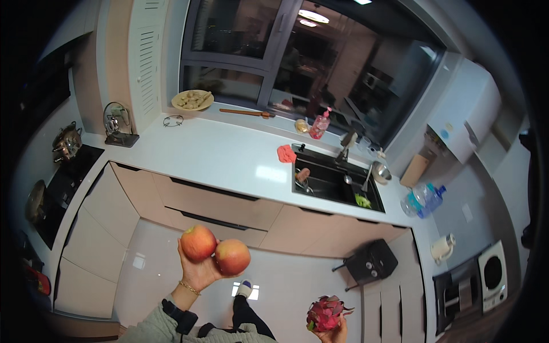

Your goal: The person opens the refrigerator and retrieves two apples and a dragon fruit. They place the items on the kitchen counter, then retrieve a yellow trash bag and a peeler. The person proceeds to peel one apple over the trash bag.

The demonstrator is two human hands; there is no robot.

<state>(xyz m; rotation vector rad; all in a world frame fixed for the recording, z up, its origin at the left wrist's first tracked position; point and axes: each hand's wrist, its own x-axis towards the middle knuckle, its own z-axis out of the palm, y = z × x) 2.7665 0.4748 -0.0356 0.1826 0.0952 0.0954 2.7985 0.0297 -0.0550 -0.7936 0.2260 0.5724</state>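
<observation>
Two red-yellow apples, a left one [198,243] and a right one [233,257], rest side by side in my left hand [199,272], which is palm up over the floor. A bracelet and a black strapped device are on that wrist. At the lower right, my right hand [336,331] holds a pink-red dragon fruit [326,314] from below; part of this hand is hidden by the fruit and the picture's edge. Both hands are in front of the white counter [214,150], apart from each other and touching neither counter nor cabinets.
A black sink [326,184] holds leafy greens; a coral cloth [286,154] lies beside it. Plastic bottles [422,200] and an electric kettle [443,248] stand right. A black bin [371,262] stands on the floor. The cooktop [70,184] is left.
</observation>
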